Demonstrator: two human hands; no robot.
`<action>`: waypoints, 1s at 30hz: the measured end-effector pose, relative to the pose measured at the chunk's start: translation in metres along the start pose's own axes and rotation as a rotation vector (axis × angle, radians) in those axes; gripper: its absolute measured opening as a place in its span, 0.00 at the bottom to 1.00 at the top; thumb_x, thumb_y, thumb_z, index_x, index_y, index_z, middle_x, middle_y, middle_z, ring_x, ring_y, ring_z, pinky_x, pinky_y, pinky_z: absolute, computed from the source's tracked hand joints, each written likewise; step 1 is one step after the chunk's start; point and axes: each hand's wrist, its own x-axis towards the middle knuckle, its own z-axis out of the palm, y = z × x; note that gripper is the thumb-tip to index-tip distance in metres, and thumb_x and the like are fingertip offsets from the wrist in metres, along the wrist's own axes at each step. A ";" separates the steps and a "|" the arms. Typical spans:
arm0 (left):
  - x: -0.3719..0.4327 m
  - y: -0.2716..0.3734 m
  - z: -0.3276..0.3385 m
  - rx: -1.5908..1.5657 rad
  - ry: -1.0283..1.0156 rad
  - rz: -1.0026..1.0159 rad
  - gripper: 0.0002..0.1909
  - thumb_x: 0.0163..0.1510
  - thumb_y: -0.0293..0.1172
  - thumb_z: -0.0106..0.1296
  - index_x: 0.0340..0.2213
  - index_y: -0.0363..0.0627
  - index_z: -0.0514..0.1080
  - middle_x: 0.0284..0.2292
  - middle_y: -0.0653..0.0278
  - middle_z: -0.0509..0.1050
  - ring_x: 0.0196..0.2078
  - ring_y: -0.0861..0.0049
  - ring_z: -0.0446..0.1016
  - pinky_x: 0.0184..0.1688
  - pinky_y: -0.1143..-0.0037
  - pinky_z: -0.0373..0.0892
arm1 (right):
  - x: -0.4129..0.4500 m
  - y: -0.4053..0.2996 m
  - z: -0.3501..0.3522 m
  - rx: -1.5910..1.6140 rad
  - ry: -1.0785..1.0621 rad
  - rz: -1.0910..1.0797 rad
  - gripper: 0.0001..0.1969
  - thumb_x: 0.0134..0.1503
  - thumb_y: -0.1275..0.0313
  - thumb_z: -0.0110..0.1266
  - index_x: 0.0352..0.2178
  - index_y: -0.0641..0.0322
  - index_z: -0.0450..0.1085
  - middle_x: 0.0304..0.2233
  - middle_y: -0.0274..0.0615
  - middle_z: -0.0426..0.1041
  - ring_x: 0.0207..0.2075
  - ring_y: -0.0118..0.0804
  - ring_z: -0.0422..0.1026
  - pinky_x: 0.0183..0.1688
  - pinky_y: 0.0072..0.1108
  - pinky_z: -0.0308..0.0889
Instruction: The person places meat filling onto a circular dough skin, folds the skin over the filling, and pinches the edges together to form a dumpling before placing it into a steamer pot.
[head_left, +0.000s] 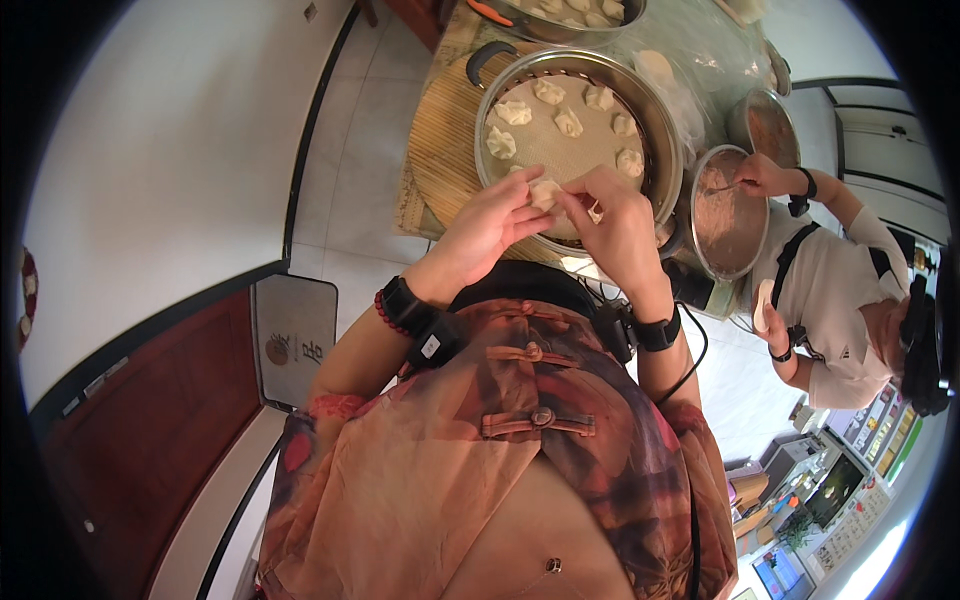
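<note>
A pleated dough dumpling (545, 195) is between my hands, above the near part of a round metal steamer pan (670, 135). My left hand (491, 225), palm up with fingers spread, supports it from the left side. The thumb and fingertips of my right hand (611, 217) pinch its right edge. Several folded dumplings (513, 112) lie spaced apart on the light mesh liner (536, 150) in the pan. Some at the near side are partly hidden behind my hands.
The pan stands on a round bamboo mat (442, 150). Another pan of dumplings (577, 19) is beyond it. At right, a co-worker's hand (765, 176) holds a utensil over a bowl of pinkish filling (727, 217); their other hand holds a dough piece (763, 306). A second bowl (772, 131) stands behind.
</note>
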 end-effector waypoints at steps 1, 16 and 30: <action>0.001 -0.001 -0.002 0.030 0.055 0.013 0.25 0.64 0.36 0.36 0.57 0.35 0.53 0.51 0.54 0.65 0.54 0.67 0.66 0.58 0.68 0.61 | 0.004 0.007 0.001 0.040 -0.022 0.063 0.05 0.47 0.74 0.60 0.26 0.63 0.72 0.24 0.43 0.73 0.25 0.42 0.74 0.26 0.28 0.68; -0.051 0.004 -0.036 0.109 0.359 0.216 0.21 0.65 0.36 0.33 0.52 0.33 0.60 0.54 0.55 0.64 0.57 0.65 0.63 0.59 0.69 0.59 | 0.062 0.141 0.090 -0.149 0.019 0.159 0.07 0.49 0.69 0.57 0.25 0.63 0.72 0.26 0.46 0.75 0.27 0.45 0.75 0.31 0.30 0.69; -0.069 0.005 -0.040 0.130 0.449 0.218 0.21 0.64 0.35 0.34 0.53 0.34 0.59 0.56 0.53 0.62 0.58 0.64 0.62 0.59 0.69 0.58 | 0.061 0.151 0.107 -0.284 -0.065 0.143 0.08 0.52 0.65 0.54 0.26 0.58 0.70 0.27 0.45 0.74 0.27 0.50 0.74 0.30 0.36 0.69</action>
